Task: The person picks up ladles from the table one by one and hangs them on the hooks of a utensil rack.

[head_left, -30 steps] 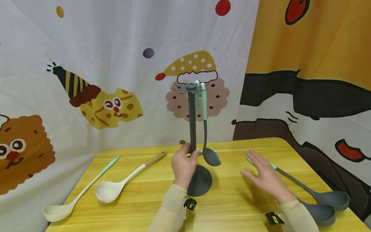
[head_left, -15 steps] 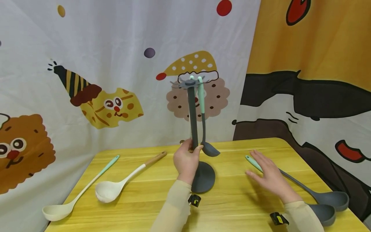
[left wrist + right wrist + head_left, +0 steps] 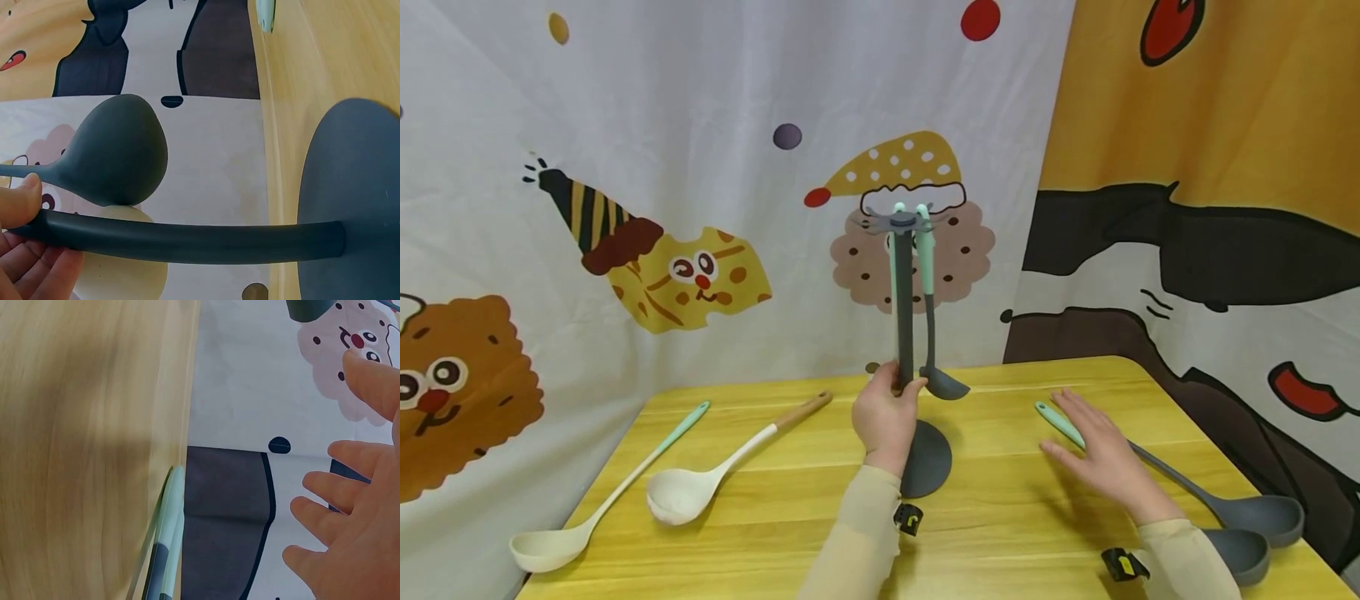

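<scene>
My left hand grips the dark grey pole of a utensil stand, thumb and fingers round its lower half. The stand's round base shows below the hand. From the hooked top hangs a grey ladle with a mint handle, right of the pole. Behind the pole hangs a second ladle with a cream bowl, mostly hidden in the head view. My right hand is held with fingers extended and spread, holding nothing. It hovers over the mint handle of a grey ladle lying on the table.
Two grey ladles lie at the right, their bowls close together. At the left lie a white ladle with a wooden handle end and a cream ladle with a mint handle. A printed curtain hangs behind the table.
The stand has shifted slightly right in my left hand, and its top has turned, bringing the second ladle's handle behind the pole's left side. My right hand has drifted slightly right.
</scene>
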